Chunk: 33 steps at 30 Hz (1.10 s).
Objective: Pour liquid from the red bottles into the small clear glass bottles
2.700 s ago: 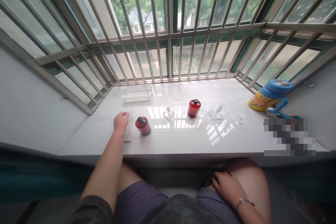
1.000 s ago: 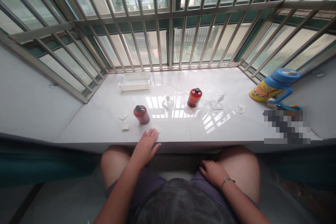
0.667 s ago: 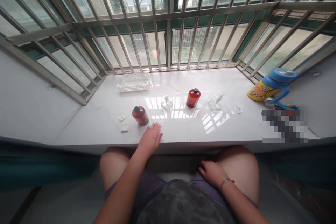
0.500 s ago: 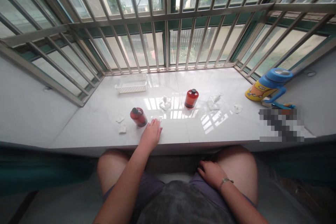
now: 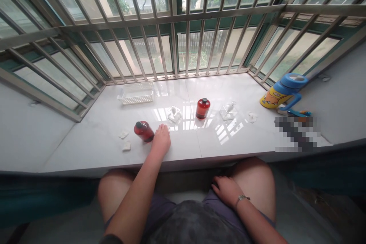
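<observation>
My left hand (image 5: 162, 140) is on the white counter (image 5: 183, 145), its fingers bent down and drawn together; what lies under them is hidden. Just left of it stands a red bottle with a black cap (image 5: 144, 131), which the hand is very near or touching. Two small white scraps, one (image 5: 124, 134) behind the other (image 5: 126, 146), lie left of that bottle. Beyond my fingers is a small clear stand (image 5: 174, 115) with a whitish upright piece. My right hand (image 5: 228, 190) rests on my right thigh, fingers loosely spread, holding nothing.
A second red bottle (image 5: 203, 108) stands mid-counter, with another clear stand (image 5: 228, 111) and a crumpled white piece (image 5: 252, 117) to its right. At the back left is a white perforated basket (image 5: 137, 99). A blue and yellow flask (image 5: 281, 91) stands far right, before barred windows.
My left hand has bent and closed its fingers, and the pale piece that showed at its fingertips is covered. The view has shifted slightly right. My right hand stays on my thigh.
</observation>
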{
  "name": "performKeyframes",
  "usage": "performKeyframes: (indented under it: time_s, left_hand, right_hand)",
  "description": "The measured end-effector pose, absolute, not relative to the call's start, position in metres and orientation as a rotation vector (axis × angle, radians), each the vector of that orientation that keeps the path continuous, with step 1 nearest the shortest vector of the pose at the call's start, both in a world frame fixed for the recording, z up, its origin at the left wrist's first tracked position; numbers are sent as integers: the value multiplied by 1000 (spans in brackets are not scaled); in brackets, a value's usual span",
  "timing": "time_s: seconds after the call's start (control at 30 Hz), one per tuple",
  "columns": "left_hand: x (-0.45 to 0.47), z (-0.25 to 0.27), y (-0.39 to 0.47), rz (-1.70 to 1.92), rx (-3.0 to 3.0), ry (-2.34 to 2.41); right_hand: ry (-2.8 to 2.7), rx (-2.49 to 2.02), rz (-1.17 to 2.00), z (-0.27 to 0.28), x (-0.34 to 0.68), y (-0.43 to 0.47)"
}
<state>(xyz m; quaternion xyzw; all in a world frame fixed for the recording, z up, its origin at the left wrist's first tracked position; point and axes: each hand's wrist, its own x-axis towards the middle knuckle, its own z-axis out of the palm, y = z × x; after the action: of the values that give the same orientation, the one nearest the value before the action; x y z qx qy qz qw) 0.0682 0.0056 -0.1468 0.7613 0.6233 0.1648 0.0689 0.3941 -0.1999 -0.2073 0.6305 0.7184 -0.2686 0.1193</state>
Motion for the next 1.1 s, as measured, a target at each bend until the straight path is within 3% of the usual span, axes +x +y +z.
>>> performKeyframes:
  time_s: [0.47,1.1]
  left_hand:
    - [131,-146,-25,380,2200,1913]
    - [307,-118,-9,143,2326,1600]
  right_hand:
    - [2099,1833,-797,-202,393,-197]
    - [2105,1872,-779,-202,390,-200]
